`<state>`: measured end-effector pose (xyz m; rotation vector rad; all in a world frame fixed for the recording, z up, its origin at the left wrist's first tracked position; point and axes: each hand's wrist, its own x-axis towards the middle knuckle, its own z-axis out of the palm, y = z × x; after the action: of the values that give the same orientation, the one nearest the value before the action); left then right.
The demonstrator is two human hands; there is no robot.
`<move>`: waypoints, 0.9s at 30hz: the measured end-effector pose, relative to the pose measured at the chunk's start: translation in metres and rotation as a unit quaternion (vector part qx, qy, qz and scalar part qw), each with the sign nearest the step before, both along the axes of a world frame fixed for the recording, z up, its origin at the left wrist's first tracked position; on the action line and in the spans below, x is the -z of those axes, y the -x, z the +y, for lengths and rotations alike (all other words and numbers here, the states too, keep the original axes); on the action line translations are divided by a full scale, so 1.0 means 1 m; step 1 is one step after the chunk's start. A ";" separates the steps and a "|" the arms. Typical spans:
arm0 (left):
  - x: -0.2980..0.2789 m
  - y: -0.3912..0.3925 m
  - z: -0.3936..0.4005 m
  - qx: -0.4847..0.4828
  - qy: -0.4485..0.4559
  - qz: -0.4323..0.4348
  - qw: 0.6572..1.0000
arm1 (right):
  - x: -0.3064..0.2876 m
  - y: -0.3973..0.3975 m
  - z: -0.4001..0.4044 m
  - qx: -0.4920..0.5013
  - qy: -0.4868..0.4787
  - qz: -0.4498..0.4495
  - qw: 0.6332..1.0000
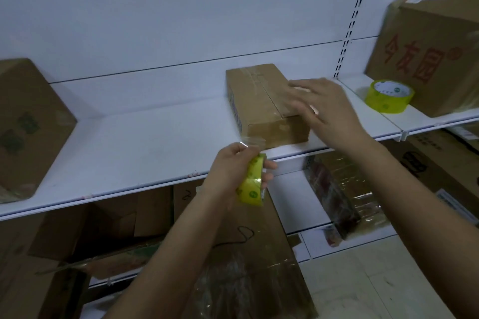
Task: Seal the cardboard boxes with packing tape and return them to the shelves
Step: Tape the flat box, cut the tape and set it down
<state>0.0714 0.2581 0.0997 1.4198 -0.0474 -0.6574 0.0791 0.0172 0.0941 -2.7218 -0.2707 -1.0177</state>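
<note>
dim, flat light; motion blur on right hand [320,103]; edges warped

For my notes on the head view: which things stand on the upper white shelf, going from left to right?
Tilted cardboard box at the left → small taped box → right hand resting on it → spare yellow tape roll → large box with red print.
</note>
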 end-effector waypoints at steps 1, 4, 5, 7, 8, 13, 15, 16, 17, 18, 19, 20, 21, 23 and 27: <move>-0.006 -0.002 0.002 0.004 0.007 -0.011 1.000 | 0.003 -0.005 0.010 -0.018 0.037 0.037 0.998; -0.021 -0.008 0.008 0.008 0.018 -0.029 0.999 | 0.040 -0.011 0.026 0.001 0.060 0.041 0.997; -0.022 -0.011 0.010 0.010 0.016 -0.033 0.999 | 0.050 -0.011 0.028 0.011 0.052 0.008 0.999; -0.023 -0.014 0.015 0.004 0.015 -0.041 0.999 | 0.057 -0.011 0.032 0.029 0.037 -0.032 0.998; -0.022 -0.014 0.018 0.000 0.013 -0.046 0.999 | 0.057 -0.011 0.034 0.043 0.042 -0.038 0.998; -0.015 -0.012 0.038 -0.022 0.023 -0.051 0.998 | 0.036 0.009 0.070 0.015 -0.004 -0.067 0.998; -0.010 -0.012 0.051 -0.044 0.045 0.002 0.998 | 0.016 0.019 0.110 -0.087 -0.177 -0.018 0.980; -0.009 -0.010 0.058 -0.056 0.047 0.023 0.997 | 0.008 0.020 0.130 -0.120 -0.253 0.031 0.959; -0.005 -0.009 0.066 -0.069 0.039 0.036 0.996 | 0.004 0.018 0.148 -0.133 -0.302 0.080 0.940; -0.001 -0.009 0.075 -0.080 0.027 0.045 0.995 | 0.003 0.013 0.161 -0.136 -0.323 0.115 0.929; 0.005 -0.009 0.083 -0.086 0.018 0.056 0.995 | 0.006 0.007 0.171 -0.140 -0.326 0.139 0.925; 0.008 -0.008 0.091 -0.088 0.012 0.072 0.993 | 0.010 0.000 0.179 -0.146 -0.331 0.160 0.918; 0.013 -0.007 0.099 -0.087 0.005 0.079 0.993 | 0.014 -0.005 0.185 -0.154 -0.342 0.184 0.909; 0.024 -0.003 0.114 -0.101 -0.020 0.055 0.993 | 0.025 -0.011 0.195 -0.164 -0.345 0.222 0.897; 0.036 0.007 0.128 -0.135 -0.021 0.032 0.990 | 0.040 -0.014 0.213 -0.155 -0.319 0.251 0.901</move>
<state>0.0643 0.3864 0.0636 1.4123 0.2077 -0.4807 0.0928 0.2301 0.0541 -2.1343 -0.2161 -0.2233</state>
